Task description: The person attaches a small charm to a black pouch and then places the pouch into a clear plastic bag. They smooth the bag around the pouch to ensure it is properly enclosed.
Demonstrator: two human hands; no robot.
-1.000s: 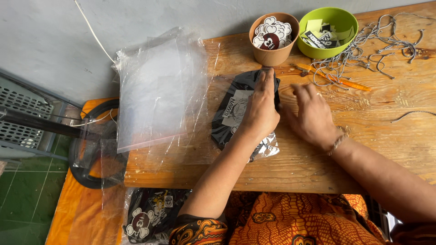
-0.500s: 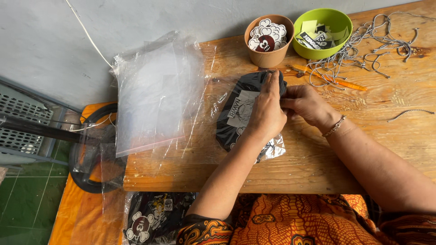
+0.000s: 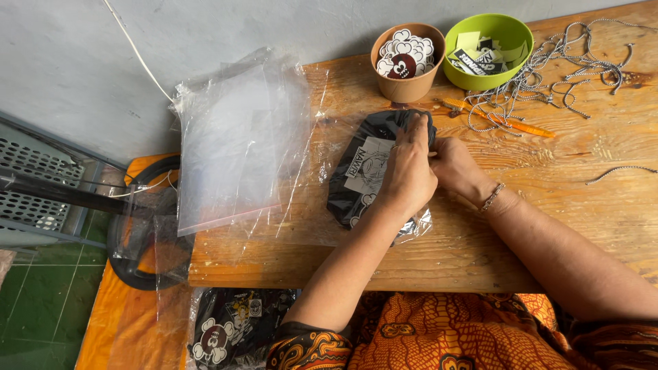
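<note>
A folded black garment with a pale printed panel (image 3: 363,175) lies in a clear plastic bag on the wooden table (image 3: 480,253). My left hand (image 3: 409,171) presses flat on top of it, fingers reaching to its far end. My right hand (image 3: 456,168) grips the bag's right edge beside the left hand, fingers curled on the plastic. A bracelet sits on my right wrist.
A stack of clear plastic bags (image 3: 236,144) overhangs the table's left end. A brown cup of stickers (image 3: 406,58), a green bowl of tags (image 3: 488,49), an orange tool (image 3: 497,118) and several strings (image 3: 569,68) lie at the back. Bagged black garments (image 3: 229,332) rest below.
My right hand has moved left from the bare wood to the bag's edge and closed on it. My left hand stays pressed on the garment.
</note>
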